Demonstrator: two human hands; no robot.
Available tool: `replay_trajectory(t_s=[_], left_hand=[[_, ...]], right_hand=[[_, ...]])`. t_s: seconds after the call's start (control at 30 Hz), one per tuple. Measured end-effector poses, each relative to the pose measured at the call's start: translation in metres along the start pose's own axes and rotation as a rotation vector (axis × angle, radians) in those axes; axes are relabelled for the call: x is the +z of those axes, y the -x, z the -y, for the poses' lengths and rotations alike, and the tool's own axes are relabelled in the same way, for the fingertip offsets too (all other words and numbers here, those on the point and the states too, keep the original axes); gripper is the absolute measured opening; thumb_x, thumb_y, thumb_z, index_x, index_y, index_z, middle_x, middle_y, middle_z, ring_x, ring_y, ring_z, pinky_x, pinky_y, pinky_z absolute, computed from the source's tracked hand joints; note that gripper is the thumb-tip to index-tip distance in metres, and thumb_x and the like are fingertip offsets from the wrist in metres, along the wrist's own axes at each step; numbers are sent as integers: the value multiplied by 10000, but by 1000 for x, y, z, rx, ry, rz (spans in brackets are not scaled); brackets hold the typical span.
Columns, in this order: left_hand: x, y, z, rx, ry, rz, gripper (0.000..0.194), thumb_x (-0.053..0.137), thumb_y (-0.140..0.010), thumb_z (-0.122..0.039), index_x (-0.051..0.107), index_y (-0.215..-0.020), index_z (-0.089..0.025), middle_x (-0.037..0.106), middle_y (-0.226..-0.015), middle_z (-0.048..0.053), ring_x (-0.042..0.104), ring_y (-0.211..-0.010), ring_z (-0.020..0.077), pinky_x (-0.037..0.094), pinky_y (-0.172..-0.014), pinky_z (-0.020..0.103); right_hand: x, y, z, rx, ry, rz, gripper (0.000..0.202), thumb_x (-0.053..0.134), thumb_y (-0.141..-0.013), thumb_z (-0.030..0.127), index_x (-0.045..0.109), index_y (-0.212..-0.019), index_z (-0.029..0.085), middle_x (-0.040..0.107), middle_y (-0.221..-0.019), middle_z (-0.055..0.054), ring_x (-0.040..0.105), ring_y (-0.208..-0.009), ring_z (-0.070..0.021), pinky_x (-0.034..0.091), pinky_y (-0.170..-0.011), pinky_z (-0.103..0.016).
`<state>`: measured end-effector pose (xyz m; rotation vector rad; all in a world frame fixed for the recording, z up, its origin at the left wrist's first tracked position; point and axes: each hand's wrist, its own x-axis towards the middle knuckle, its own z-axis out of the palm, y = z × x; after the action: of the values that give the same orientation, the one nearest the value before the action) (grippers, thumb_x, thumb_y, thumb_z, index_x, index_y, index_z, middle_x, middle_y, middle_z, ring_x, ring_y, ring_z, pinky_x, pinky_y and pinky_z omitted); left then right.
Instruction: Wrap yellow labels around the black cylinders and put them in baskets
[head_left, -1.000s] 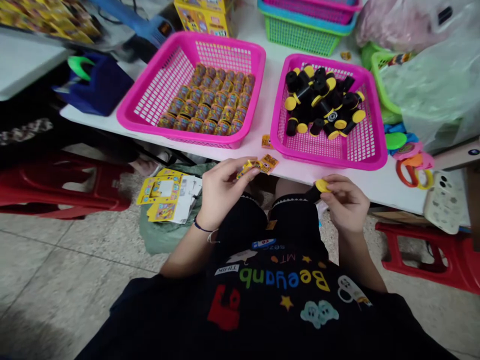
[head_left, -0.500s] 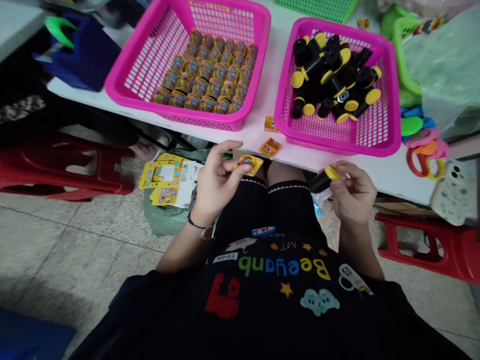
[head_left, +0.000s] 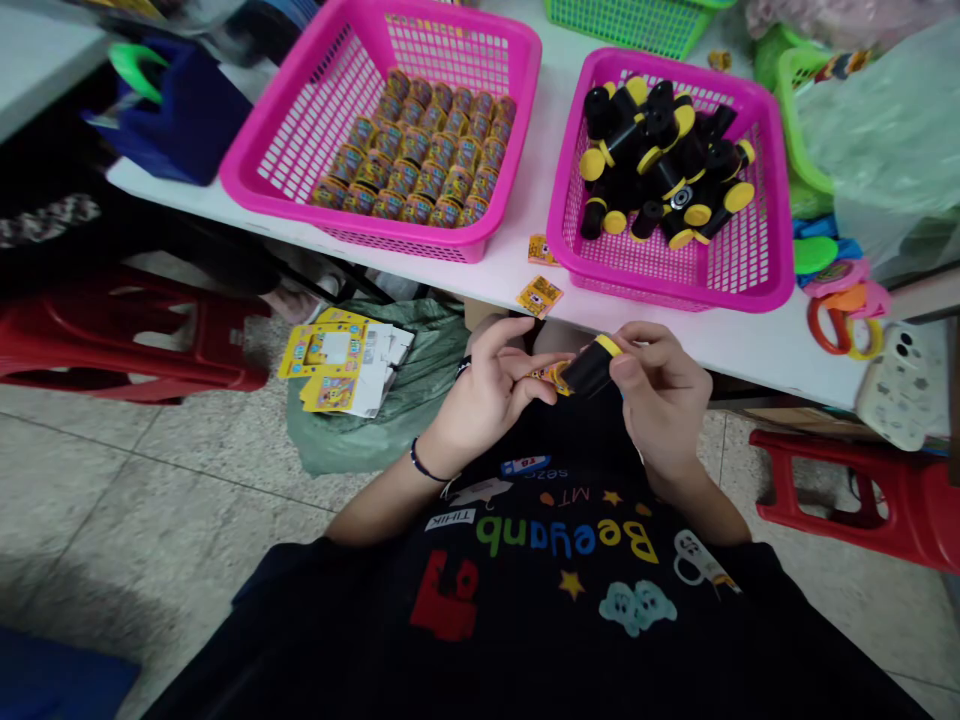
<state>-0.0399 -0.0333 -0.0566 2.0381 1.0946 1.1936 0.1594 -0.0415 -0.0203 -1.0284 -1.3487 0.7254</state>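
Over my lap, my left hand [head_left: 499, 385] pinches a small yellow printed sticker [head_left: 553, 376] between thumb and finger. My right hand [head_left: 660, 385] grips a black cylinder with a yellow cap [head_left: 590, 368] by its capped end. The cylinder's other end meets the sticker; whether the two are stuck together I cannot tell. Just beyond my hands, two printed pieces lie at the table's near edge: one orange-yellow label [head_left: 539, 296] and another label [head_left: 541, 250] beside the right basket.
The left pink basket [head_left: 480, 235] holds rows of wrapped cylinders [head_left: 412, 165]. Loose black-and-yellow cylinders [head_left: 667, 160] fill the right pink basket [head_left: 679, 285]. A phone [head_left: 904, 385] lies at the table's right end. Red stools [head_left: 862, 490] stand on both sides. Yellow printed cards [head_left: 330, 365] rest on a green bag [head_left: 435, 350].
Both hands have come together over my lap. The black cylinder has moved left and the sticker right, so that they now meet.
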Motion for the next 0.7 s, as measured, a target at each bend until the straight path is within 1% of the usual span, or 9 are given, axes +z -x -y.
replay_trajectory(t_s=[0.07, 0.1, 0.23, 0.3, 0.4, 0.47, 0.53, 0.63, 0.7], left_hand=[[0, 0, 0, 15, -13, -42, 535, 548, -996, -632, 481, -1388, -275, 593, -1439, 129, 786, -994, 212, 638, -1011, 401], [0, 0, -1, 34, -9, -56, 529, 554, -998, -624, 472, -1393, -282, 605, -1419, 121, 785, -1001, 214, 640, -1010, 407], [3, 0, -6, 75, 21, -45, 567, 565, -1020, -580, 321, -1447, -297, 733, -1129, 75, 794, -977, 229, 657, -985, 445], [3, 0, -10, 58, 66, -45, 597, 589, -1024, -565, 252, -1437, -296, 743, -1080, 64, 806, -935, 219, 674, -946, 427], [3, 0, -15, 17, 207, -62, 634, 653, -998, -553, 227, -1403, -314, 748, -1108, 59, 817, -903, 199, 690, -876, 361], [2, -1, -19, 6, 300, -54, 648, 680, -984, -538, 231, -1395, -319, 764, -1075, 47, 821, -890, 199, 697, -832, 337], [1, -2, -21, 35, 353, -61, 668, 715, -969, -492, 231, -1397, -322, 775, -1062, 46, 823, -884, 206, 704, -803, 332], [-1, -3, -23, 110, 359, -86, 658, 746, -960, -422, 258, -1393, -336, 773, -1109, 49, 822, -942, 215, 712, -807, 336], [-3, -2, -22, 157, 295, -100, 666, 765, -951, -406, 269, -1393, -348, 766, -1124, 40, 822, -949, 216, 715, -799, 336]], right_hand=[[1, 0, 2, -42, 28, -20, 221, 748, -936, 411, 685, -777, 271, 711, -985, -8, 718, -894, -158, 646, -819, -359], [1, 0, 3, -65, 49, -33, 193, 757, -931, 379, 697, -781, 274, 713, -978, -6, 717, -889, -155, 645, -815, -354], [1, 3, 4, -156, 183, -77, 108, 768, -920, 337, 736, -828, 291, 718, -982, -10, 730, -892, -173, 659, -808, -383], [1, 6, 2, -203, 229, -78, 89, 783, -907, 336, 739, -841, 294, 722, -985, -12, 741, -895, -185, 667, -797, -398], [0, 8, 0, -260, 191, -32, 55, 791, -900, 294, 739, -890, 309, 728, -1017, -8, 765, -911, -194, 680, -791, -406], [-1, 9, 1, -292, 129, 9, 98, 786, -902, 250, 739, -946, 324, 734, -1067, -4, 778, -938, -195, 688, -798, -402], [-3, 10, 2, -314, 88, 57, 140, 781, -904, 230, 729, -986, 332, 744, -1133, -6, 785, -967, -197, 695, -812, -403], [-4, 10, 4, -324, 112, 131, 146, 800, -890, 247, 701, -972, 318, 764, -1196, -20, 790, -992, -206, 697, -821, -412], [-4, 11, 4, -322, 129, 166, 160, 823, -871, 269, 683, -939, 304, 779, -1173, -25, 788, -987, -206, 694, -800, -397]])
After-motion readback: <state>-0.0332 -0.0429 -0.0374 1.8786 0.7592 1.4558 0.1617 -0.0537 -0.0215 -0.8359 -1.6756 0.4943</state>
